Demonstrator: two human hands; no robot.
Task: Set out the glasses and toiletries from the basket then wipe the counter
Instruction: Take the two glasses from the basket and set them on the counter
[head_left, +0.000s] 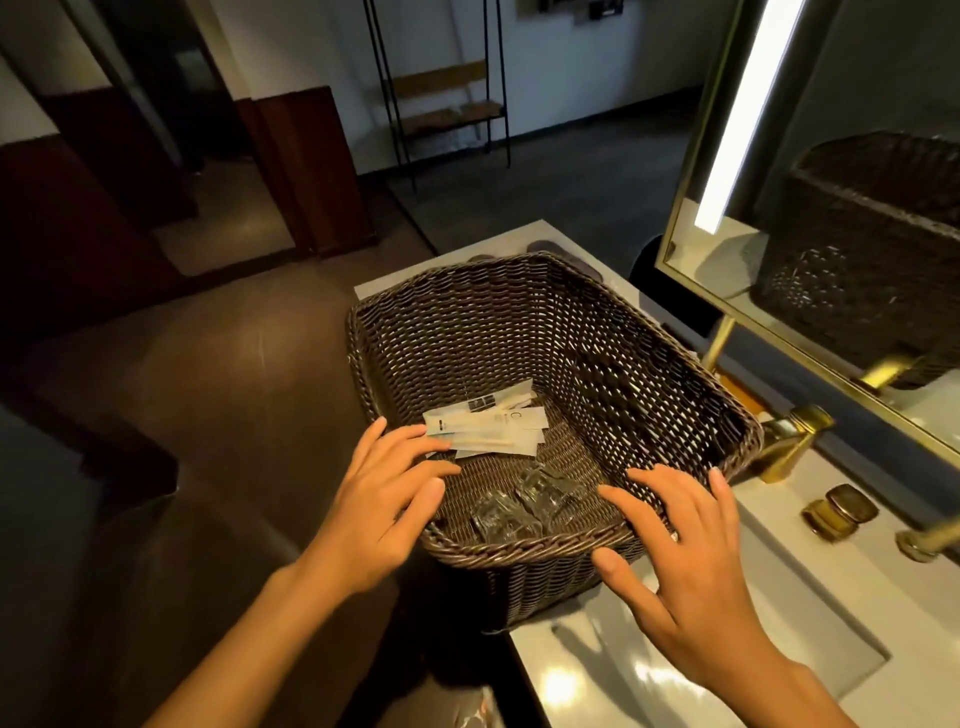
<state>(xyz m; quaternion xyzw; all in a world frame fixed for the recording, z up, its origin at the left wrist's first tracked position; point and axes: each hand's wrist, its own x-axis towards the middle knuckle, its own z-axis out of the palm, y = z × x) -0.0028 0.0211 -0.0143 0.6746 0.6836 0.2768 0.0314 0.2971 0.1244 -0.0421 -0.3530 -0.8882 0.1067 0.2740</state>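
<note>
Two splayed, empty hands, left hand (382, 499), right hand (691, 564), over woven basket (519, 322), flat sachets (488, 423), seemingly clear glasses (519, 506)

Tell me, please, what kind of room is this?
Probably a hotel bathroom. A pale counter carries a sunken sink with a gold faucet, a lit mirror hangs above, and the wicker basket holds wrapped toiletries.
</note>
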